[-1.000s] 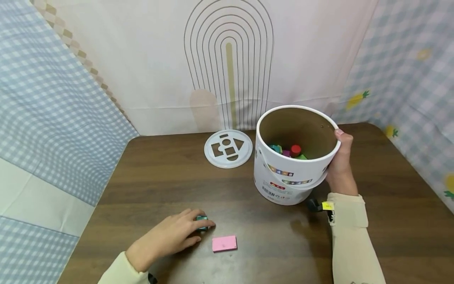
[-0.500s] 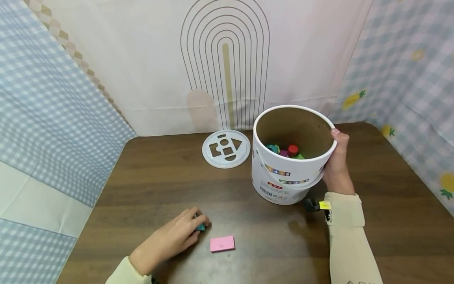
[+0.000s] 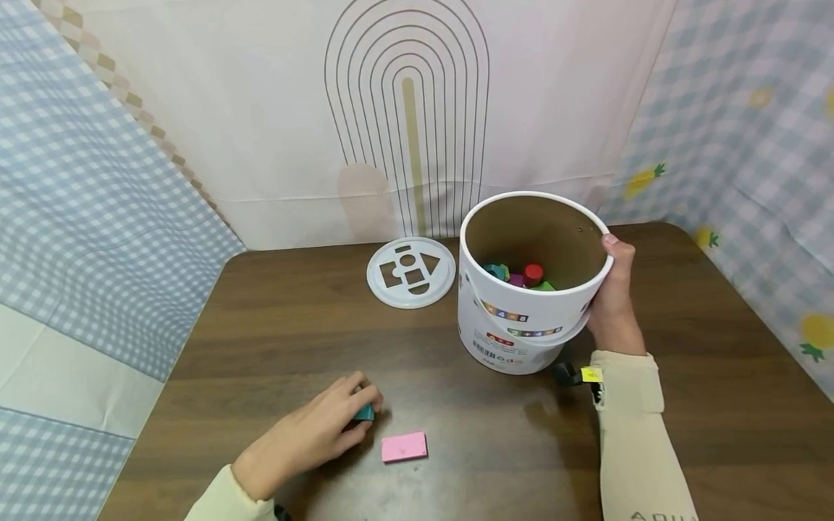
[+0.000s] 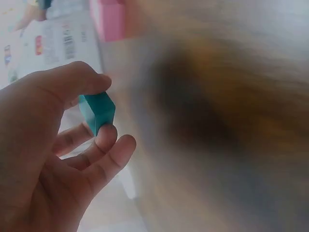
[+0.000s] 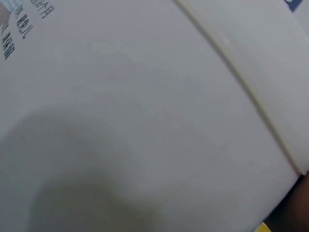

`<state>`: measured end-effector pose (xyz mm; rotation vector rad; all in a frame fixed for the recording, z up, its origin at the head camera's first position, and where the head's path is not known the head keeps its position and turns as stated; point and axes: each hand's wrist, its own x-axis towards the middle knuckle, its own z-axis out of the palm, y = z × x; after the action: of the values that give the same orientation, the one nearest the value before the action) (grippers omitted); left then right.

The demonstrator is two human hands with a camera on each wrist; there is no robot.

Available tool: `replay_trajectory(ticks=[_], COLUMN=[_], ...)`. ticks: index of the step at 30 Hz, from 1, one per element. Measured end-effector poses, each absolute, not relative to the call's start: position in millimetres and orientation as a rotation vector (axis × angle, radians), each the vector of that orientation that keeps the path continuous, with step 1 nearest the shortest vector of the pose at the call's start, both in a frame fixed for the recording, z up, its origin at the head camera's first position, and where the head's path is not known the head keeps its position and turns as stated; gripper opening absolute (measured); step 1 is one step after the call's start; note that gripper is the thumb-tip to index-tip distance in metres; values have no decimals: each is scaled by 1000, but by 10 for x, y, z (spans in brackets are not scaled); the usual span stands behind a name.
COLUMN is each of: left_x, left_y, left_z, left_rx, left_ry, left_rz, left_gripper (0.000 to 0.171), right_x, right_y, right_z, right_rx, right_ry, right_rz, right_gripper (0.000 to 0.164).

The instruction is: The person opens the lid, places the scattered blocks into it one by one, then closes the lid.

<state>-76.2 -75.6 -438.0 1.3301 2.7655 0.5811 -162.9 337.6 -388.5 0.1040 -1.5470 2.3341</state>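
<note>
In the left wrist view, a small teal block with angled faces is pinched between the thumb and fingertips of my left hand. The head view shows that left hand low over the table, mostly covering the block. Just right of it lies a flat pink rectangular block. My right hand grips the right side of a white bucket, thumb over the rim. Inside the bucket are several blocks, including a red cylinder and a green piece. Only the bucket's white wall fills the right wrist view.
A round white lid with shape cutouts lies at the back, left of the bucket. The brown wooden table is bordered by a patterned cloth behind and checked cloths at both sides.
My left fingers have closed in around the teal block, hiding more of it. The right hand keeps its grip on the bucket, and the whole head view has shifted slightly.
</note>
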Motion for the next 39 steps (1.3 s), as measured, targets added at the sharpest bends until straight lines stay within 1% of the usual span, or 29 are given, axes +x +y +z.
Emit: replay_trajectory(ticks=[4, 7, 11, 18, 21, 24, 28, 33, 39], left_x=[-851, -937, -1080, -1382, -1503, -1612, -1790, -2082, -2410], left_y=[-586, -419, -146, 442, 696, 901, 1130, 1425, 1681], left_z=[-4221, -4059, -3744, -3167, -2990, -2871, -2765, -2666, -2695], left_rx=[1455, 1559, 1653, 1935, 1988, 1956, 1802, 1640, 1503], left_ry=[2751, 2747, 2740, 2695, 2655, 2624, 2607, 2580, 2502], left_rz=[650, 702, 726, 796, 841, 836, 729, 416, 83], left_gripper=[20, 25, 30, 33, 33, 31, 28, 26, 27], right_x=[-1632, -1636, -1659, -1678, -1655, -1628, -1623, -1652, -1680], right_y=[3379, 3376, 3374, 3374, 3365, 3349, 3351, 3363, 3377], right_z=[-3890, -3888, -3880, -3862, -3859, -3859, -3878, -3887, -3912], right_rx=[118, 126, 130, 132, 111, 86, 84, 92, 62], right_ry=[-1536, -1535, -1523, -1490, -1478, -1482, -1499, -1519, -1506], right_rz=[2328, 2332, 2357, 2404, 2419, 2417, 2404, 2379, 2384], right_gripper=[56, 55, 53, 51, 50, 49, 50, 51, 49])
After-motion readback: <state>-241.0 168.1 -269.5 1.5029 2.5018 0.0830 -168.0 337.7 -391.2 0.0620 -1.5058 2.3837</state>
